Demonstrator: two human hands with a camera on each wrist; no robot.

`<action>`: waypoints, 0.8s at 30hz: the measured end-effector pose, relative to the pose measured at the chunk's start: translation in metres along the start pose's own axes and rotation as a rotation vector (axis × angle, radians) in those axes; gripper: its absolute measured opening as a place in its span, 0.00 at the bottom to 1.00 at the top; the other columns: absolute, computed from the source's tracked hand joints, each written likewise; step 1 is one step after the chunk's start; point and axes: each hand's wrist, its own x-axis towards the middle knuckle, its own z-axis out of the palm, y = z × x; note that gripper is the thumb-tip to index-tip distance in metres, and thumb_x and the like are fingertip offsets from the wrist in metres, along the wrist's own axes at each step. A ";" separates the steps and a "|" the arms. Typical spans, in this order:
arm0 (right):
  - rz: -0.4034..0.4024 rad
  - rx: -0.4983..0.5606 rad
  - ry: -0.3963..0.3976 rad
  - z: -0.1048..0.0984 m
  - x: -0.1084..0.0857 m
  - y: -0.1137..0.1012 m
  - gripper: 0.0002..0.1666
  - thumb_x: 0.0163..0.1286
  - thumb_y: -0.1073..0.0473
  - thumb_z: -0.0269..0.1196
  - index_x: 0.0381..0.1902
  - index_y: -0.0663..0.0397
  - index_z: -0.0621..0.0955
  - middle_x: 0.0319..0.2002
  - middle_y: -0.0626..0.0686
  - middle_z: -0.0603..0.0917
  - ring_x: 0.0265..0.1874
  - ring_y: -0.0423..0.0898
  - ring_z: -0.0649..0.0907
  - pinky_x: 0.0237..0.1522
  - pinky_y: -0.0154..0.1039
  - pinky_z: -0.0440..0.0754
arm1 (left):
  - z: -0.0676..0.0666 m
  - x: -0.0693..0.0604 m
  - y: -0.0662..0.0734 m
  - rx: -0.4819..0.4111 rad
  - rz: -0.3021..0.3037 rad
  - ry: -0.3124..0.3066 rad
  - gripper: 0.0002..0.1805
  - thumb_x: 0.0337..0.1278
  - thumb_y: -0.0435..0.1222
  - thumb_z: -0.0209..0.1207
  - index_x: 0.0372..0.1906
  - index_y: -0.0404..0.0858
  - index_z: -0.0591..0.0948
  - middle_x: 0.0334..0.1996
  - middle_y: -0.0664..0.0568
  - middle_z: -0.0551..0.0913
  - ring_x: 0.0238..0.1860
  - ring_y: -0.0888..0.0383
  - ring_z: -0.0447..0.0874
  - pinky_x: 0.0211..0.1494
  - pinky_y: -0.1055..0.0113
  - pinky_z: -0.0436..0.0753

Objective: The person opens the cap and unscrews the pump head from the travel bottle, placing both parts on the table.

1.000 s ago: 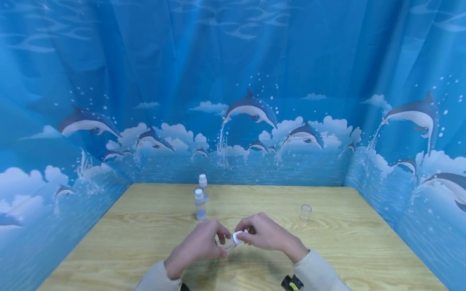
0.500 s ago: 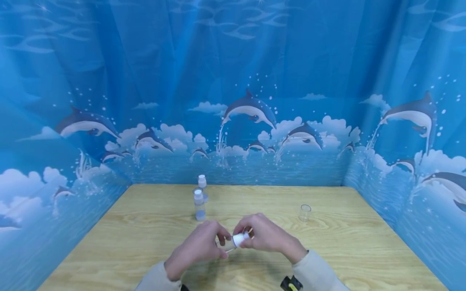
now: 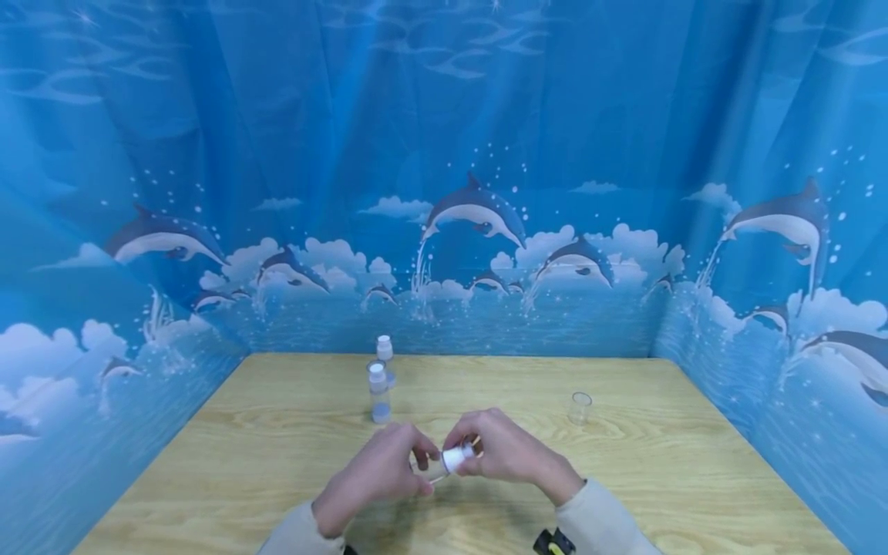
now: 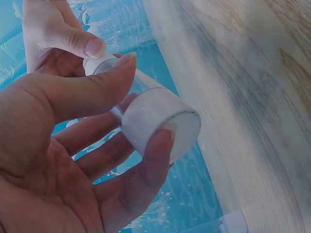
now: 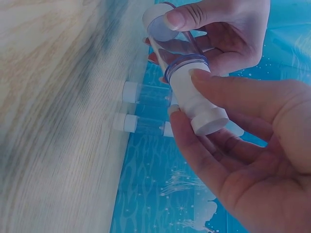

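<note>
A small clear pump bottle with a white base and a white top [image 5: 187, 90] is held tilted above the table, between both hands. My left hand [image 3: 388, 462] grips its clear body, and in the left wrist view the fingers lie round the white base [image 4: 158, 121]. With thumb and fingers my right hand [image 3: 509, 451] pinches the white collar at the other end. In the right wrist view, collar and clear body meet at a bluish ring [image 5: 187, 63].
Two similar bottles with white tops, a nearer bottle [image 3: 379, 397] and a farther bottle [image 3: 385, 348], stand upright at the back left of the wooden table [image 3: 291, 455]. A clear cap [image 3: 580, 408] stands at the right. A dolphin-print curtain [image 3: 444, 154] surrounds the table.
The right thumb and fingers have shifted on the white top, so more of its collar shows. The left hand and the standing bottles have stayed in place.
</note>
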 end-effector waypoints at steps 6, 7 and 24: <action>0.000 0.008 0.000 0.001 0.000 0.000 0.17 0.56 0.71 0.74 0.44 0.55 0.88 0.42 0.49 0.89 0.39 0.33 0.83 0.40 0.25 0.84 | 0.001 0.001 -0.001 0.007 -0.006 -0.001 0.21 0.36 0.32 0.80 0.43 0.42 0.91 0.30 0.55 0.89 0.32 0.60 0.83 0.36 0.67 0.81; 0.000 0.013 -0.002 0.001 0.000 0.000 0.17 0.56 0.71 0.74 0.45 0.55 0.88 0.42 0.49 0.89 0.39 0.34 0.84 0.40 0.25 0.84 | 0.001 0.001 -0.001 0.009 -0.003 0.002 0.21 0.36 0.32 0.80 0.43 0.42 0.91 0.30 0.55 0.89 0.32 0.61 0.83 0.36 0.67 0.81; 0.033 0.040 -0.042 0.000 0.001 0.003 0.17 0.64 0.65 0.71 0.51 0.57 0.86 0.45 0.50 0.90 0.39 0.31 0.84 0.42 0.25 0.84 | 0.001 0.000 -0.003 -0.005 0.046 0.022 0.21 0.35 0.31 0.79 0.43 0.41 0.91 0.30 0.54 0.90 0.32 0.60 0.84 0.35 0.70 0.81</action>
